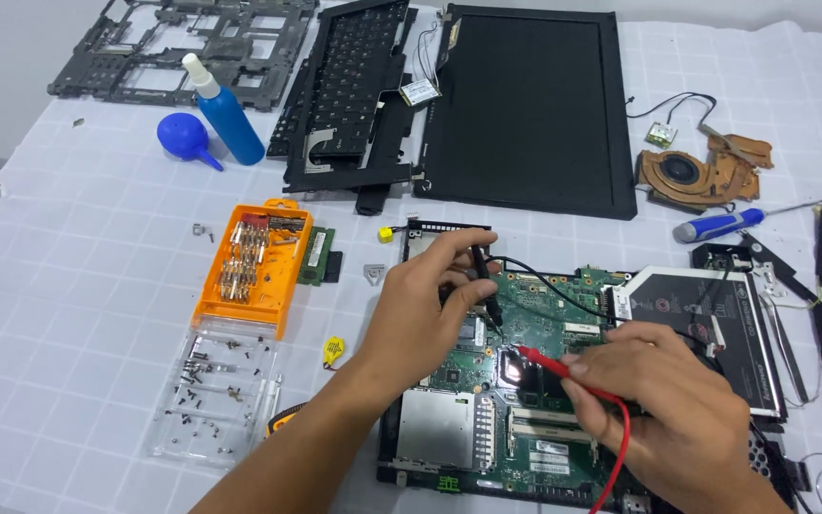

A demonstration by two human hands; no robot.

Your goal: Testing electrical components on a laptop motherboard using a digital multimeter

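Note:
A green laptop motherboard lies in its black base in front of me. My left hand pinches a black test probe, its tip resting on the board near the middle. My right hand grips a red test probe, with its tip touching the board just below and to the right of the black one. A red lead runs down from it and a thin black lead crosses the board.
An orange bit case and a clear tray of screws sit to the left. A keyboard, screen panel, black frame, blue bottle, blue blower, copper fan, screwdriver and optical drive surround the board.

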